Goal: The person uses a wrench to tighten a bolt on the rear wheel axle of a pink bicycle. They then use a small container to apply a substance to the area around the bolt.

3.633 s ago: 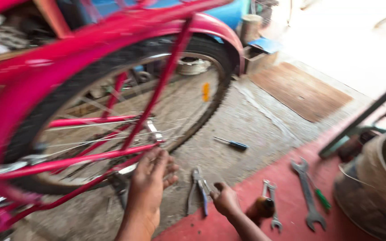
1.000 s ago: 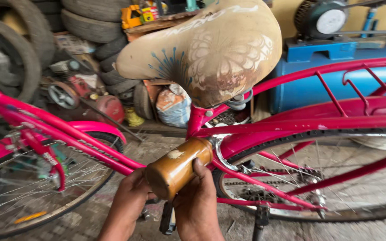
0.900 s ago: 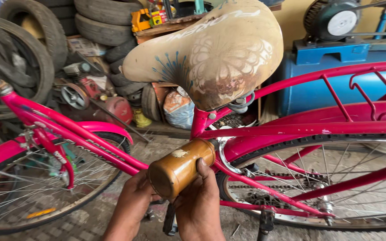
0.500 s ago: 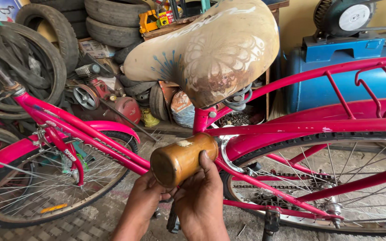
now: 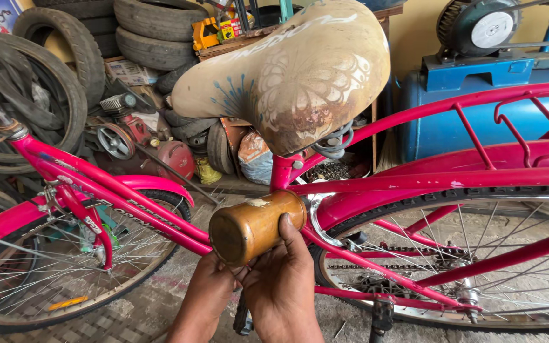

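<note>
Outdoors | paved floor [image 5: 128, 317] | stacked tyres [image 5: 154, 32] | blue tank [image 5: 478, 121] behind

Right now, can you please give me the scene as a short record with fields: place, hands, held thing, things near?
place: cluttered workshop, pink bicycle in front
right hand: right hand grips the brown cylinder from below
left hand: left hand under the cylinder's near end, touching it
held thing: brown cylinder, scuffed, pressed against the frame below the saddle
near: rear wheel, pedal, stacked tyres, blue tank
</note>
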